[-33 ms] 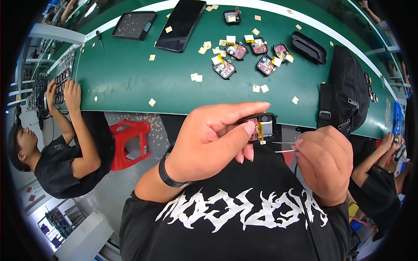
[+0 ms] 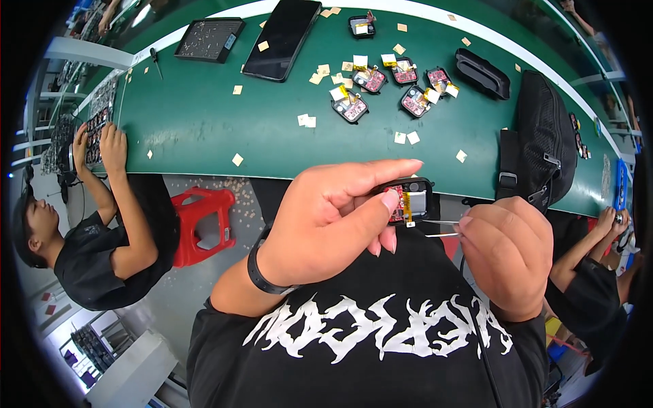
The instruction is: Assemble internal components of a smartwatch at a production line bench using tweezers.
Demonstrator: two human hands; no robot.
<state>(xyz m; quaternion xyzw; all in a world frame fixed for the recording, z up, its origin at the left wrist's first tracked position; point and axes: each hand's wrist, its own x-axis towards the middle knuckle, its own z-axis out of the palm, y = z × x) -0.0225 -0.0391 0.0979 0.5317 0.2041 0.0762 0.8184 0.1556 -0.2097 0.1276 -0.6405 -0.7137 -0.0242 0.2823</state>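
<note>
My left hand (image 2: 333,228) holds a small black smartwatch case (image 2: 416,199) just off the table's near edge. Its thumb presses the red circuit board inside; a silver battery with yellow tape lies beside the board. In my right hand (image 2: 509,255) is a pair of thin metal tweezers (image 2: 442,223), pinched between the fingers. The tweezers' tips are apart, and the upper one reaches close to the lower edge of the case, near a small white-ended connector (image 2: 410,224). Whether the tip touches it I cannot tell.
Several opened watch cases (image 2: 369,80) lie on the green table (image 2: 204,129) among small cream squares. Around them are a black phone (image 2: 282,41), a black tray (image 2: 209,39), an empty black holder (image 2: 481,73) and a black bag (image 2: 544,136). Co-workers sit left and right; a red stool (image 2: 201,224) stands left.
The tweezers have shifted slightly left, closer to the watch case. My left hand and the case stay almost the same.
</note>
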